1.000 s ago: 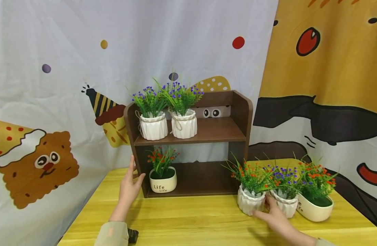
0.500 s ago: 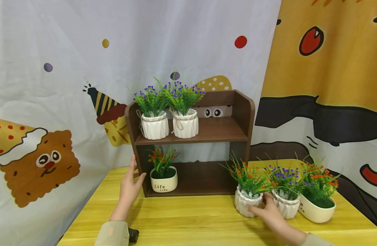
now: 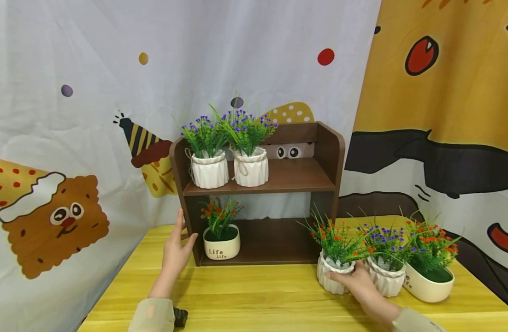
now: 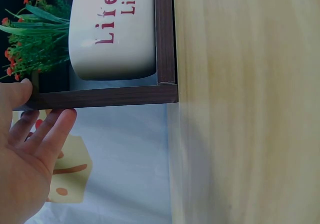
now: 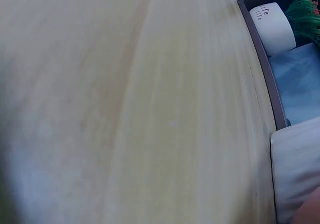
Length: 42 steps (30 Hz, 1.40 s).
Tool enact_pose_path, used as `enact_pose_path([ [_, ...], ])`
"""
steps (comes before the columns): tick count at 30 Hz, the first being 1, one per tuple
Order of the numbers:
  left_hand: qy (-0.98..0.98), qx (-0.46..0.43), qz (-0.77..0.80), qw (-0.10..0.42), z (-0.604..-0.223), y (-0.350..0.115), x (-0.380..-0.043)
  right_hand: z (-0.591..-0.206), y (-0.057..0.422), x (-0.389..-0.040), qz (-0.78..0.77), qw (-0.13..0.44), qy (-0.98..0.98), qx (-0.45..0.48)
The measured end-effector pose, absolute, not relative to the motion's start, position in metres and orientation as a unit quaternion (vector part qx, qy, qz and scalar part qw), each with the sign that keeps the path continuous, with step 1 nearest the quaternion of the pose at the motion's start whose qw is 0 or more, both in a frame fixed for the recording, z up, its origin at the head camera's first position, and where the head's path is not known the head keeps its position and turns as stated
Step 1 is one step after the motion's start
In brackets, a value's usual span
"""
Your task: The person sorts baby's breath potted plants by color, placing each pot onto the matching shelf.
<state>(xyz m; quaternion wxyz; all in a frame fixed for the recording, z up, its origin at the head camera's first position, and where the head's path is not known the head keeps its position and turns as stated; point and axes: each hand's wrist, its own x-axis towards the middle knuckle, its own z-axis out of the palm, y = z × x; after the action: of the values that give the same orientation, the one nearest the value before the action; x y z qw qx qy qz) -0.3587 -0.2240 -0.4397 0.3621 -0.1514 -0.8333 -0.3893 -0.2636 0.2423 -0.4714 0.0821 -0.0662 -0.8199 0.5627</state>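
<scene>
In the head view my right hand (image 3: 364,287) grips a white pleated pot of red flowers (image 3: 327,275) from its right side, thumb across the front, fingers hidden behind. Part of this pot (image 5: 297,159) shows at the right wrist view's lower right corner. My left hand (image 3: 176,251) holds the left side panel of the brown two-tier shelf (image 3: 274,189); the left wrist view has the thumb on one side of the panel (image 4: 110,96) and the fingers on the other. A cream "Life" planter with red flowers (image 3: 221,244) stands on the lower tier, close to that panel.
Two white pots of purple flowers (image 3: 210,173) stand on the upper tier at left. Right of my right hand are another purple-flowered white pot (image 3: 388,281) and a cream planter with red flowers (image 3: 432,288). Beneath lies the yellow wooden table (image 3: 254,299); a printed curtain (image 3: 245,50) hangs behind.
My right hand has closed round the red-flowered white pot, its thumb reaching further across the front, and the pot has shifted slightly left. The left hand stays at the shelf's side panel.
</scene>
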Motion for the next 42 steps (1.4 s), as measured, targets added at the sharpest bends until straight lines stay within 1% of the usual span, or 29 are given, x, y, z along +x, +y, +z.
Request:
enact_pose_path([
  [8, -0.832, -0.149, -0.394, 0.359, -0.44, -0.221, -0.359, -0.476, 0.245, -0.263, 0.551, 0.097, -0.825, -0.079],
  [16, -0.836, -0.142, -0.396, 0.353, -0.439, -0.222, -0.359, -0.47, 0.241, -0.262, 0.559, 0.097, -0.82, -0.071],
  [24, -0.832, -0.152, -0.39, 0.365, -0.438, -0.222, -0.361, -0.453, 0.233, -0.256, 0.569, 0.095, -0.815, -0.053],
  [31, -0.832, -0.146, -0.394, 0.361, -0.44, -0.223, -0.361, -0.436, 0.226, -0.249, 0.582, 0.083, -0.809, -0.032],
  [42, -0.836, -0.138, -0.401, 0.348, -0.44, -0.224, -0.357, -0.418, 0.216, -0.242, 0.578, 0.086, -0.812, -0.008],
])
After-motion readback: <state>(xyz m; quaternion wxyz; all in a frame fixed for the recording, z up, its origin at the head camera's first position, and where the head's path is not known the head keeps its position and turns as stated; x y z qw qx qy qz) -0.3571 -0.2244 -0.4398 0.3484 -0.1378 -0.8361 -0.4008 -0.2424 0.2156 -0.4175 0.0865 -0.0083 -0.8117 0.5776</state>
